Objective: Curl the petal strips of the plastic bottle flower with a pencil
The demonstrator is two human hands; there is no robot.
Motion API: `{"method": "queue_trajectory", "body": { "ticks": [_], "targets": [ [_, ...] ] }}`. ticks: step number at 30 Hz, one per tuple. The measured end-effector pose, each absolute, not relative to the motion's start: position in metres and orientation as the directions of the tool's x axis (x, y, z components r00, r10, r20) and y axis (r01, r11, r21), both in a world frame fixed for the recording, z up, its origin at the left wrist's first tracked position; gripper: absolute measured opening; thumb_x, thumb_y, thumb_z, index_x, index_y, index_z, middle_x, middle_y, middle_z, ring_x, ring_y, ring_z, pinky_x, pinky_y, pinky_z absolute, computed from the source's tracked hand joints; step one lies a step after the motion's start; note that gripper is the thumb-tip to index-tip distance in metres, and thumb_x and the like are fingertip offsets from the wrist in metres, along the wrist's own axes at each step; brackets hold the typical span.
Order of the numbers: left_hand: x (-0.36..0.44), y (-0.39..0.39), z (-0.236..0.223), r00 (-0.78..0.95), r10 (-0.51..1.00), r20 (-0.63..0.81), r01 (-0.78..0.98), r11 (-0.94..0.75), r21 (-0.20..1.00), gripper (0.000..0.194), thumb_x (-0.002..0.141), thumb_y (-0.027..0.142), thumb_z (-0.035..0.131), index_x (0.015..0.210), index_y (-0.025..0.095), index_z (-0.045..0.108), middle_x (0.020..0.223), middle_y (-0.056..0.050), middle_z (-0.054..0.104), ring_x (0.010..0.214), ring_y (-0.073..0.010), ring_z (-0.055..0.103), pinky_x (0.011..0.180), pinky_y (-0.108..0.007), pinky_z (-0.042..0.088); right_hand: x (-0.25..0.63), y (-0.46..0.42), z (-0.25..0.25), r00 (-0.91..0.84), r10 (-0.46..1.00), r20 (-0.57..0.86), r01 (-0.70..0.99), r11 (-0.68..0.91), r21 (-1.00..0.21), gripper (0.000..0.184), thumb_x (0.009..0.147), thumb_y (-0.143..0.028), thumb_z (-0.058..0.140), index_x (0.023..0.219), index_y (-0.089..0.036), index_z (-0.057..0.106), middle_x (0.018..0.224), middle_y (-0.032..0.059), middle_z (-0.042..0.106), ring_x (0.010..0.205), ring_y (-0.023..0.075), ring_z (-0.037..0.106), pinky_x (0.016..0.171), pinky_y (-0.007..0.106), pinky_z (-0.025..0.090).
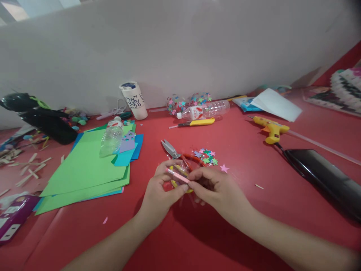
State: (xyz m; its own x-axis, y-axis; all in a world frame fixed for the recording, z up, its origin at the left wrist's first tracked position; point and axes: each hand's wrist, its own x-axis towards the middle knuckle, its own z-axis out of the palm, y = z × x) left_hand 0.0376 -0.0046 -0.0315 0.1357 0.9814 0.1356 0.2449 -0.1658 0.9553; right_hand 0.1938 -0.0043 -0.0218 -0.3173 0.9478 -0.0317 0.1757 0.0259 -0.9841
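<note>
My left hand point(159, 188) curls around a clear plastic piece with yellow parts point(175, 183), its thumb near a thin pink strip point(178, 175). The thumb and fingers of my right hand point(216, 190) pinch the strip's right end. The strip lies slantwise across the plastic piece; the fingers hide much of both. Just beyond my hands rest open scissors point(170, 149) with orange-red handles. Small coloured paper stars point(207, 157) are scattered beside the handles, and one pink star point(224, 168) lies apart to their right.
Green paper sheets point(84, 162) and a cut bottle top point(111, 137) lie left. At the back are a white tumbler point(134, 101), a plastic bottle point(208, 110) and a yellow cutter point(201, 122). A yellow glue gun point(272, 130) and a black case point(324, 177) lie right.
</note>
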Motion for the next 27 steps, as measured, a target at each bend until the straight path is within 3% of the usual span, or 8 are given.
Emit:
{"method": "queue_trajectory", "body": {
  "ticks": [3,6,15,27],
  "targets": [
    [0.0373,-0.0053,-0.0293,0.124,0.975,0.186,0.322,-0.217,0.921,0.005,0.067,0.024,0.064,0.071,0.023,0.067,0.114,-0.004,0.052,0.107,-0.0206,0.048,0.092,-0.036,0.038,0.1944,-0.0026,-0.0202,-0.353,0.926,-0.131,0.063,-0.116,-0.991,0.005,0.077,-0.021,0.051,0.076,-0.017,0.055,0.053,-0.0041,0.054,0.045,0.0080,0.053,0.046,0.020,0.046],
    [0.0372,-0.0059,-0.0280,0.120,0.971,0.206,0.339,-0.235,0.911,0.004,0.067,0.023,0.064,0.070,0.023,0.067,0.115,-0.003,0.052,0.108,-0.0208,0.046,0.092,-0.037,0.037,0.1952,0.0001,-0.0186,-0.375,0.913,-0.159,0.046,-0.152,-0.987,0.008,0.078,-0.023,0.052,0.075,-0.016,0.055,0.051,-0.0036,0.055,0.043,0.0078,0.053,0.043,0.019,0.046],
    [0.0379,-0.0054,-0.0286,0.102,0.986,0.129,0.310,-0.154,0.938,0.004,0.068,0.023,0.063,0.068,0.022,0.067,0.111,-0.003,0.053,0.103,-0.0200,0.050,0.090,-0.036,0.039,0.1943,-0.0022,-0.0218,-0.355,0.929,-0.104,0.069,-0.085,-0.994,0.008,0.079,-0.020,0.050,0.076,-0.016,0.055,0.053,-0.0034,0.056,0.045,0.0078,0.055,0.048,0.020,0.047],
    [0.0352,-0.0037,-0.0272,0.139,0.958,0.249,0.469,-0.286,0.836,0.007,0.069,0.028,0.062,0.073,0.022,0.066,0.114,-0.005,0.052,0.108,-0.0214,0.046,0.090,-0.040,0.039,0.1944,-0.0045,-0.0224,-0.367,0.926,-0.083,0.108,-0.047,-0.993,0.009,0.079,-0.018,0.048,0.074,-0.016,0.055,0.052,-0.0044,0.053,0.045,0.0079,0.055,0.047,0.019,0.047]
  ]
}}
